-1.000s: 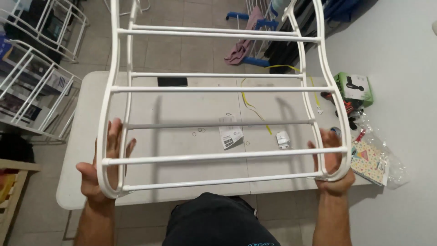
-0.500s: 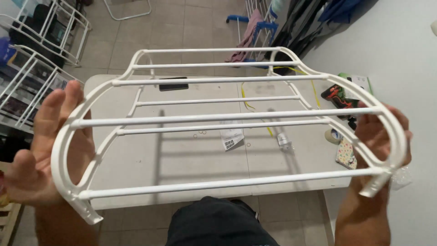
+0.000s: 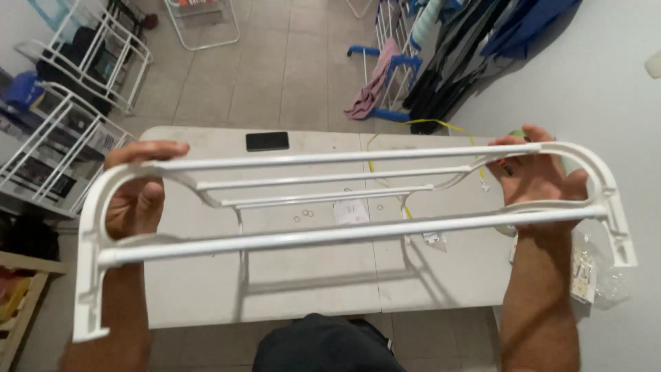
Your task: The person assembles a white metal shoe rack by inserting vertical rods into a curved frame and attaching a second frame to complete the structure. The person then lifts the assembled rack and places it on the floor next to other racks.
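Open tabletop (image 3: pixel 206 289) under white rack frame (image 3: pixel 344 236), passable at 6 o'clock. Phone (image 3: pixel 267 141) at 11, yellow cord (image 3: pixel 406 127) at 1, bagged parts (image 3: pixel 592 272) at 4 blocking. Wire shelving (image 3: pixel 62 138) crowding 9 o'clock.

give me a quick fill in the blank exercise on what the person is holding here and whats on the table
1. The person grips a white rack of parallel bars with ____ hands, the left hand and the right hand each at one curved end.
2. The rack is held above a ____ folding table.
3. A flat ____ phone lies on the far side of the table.
4. A ____ cord trails over the table's far edge.

Missing words: both; white; black; yellow
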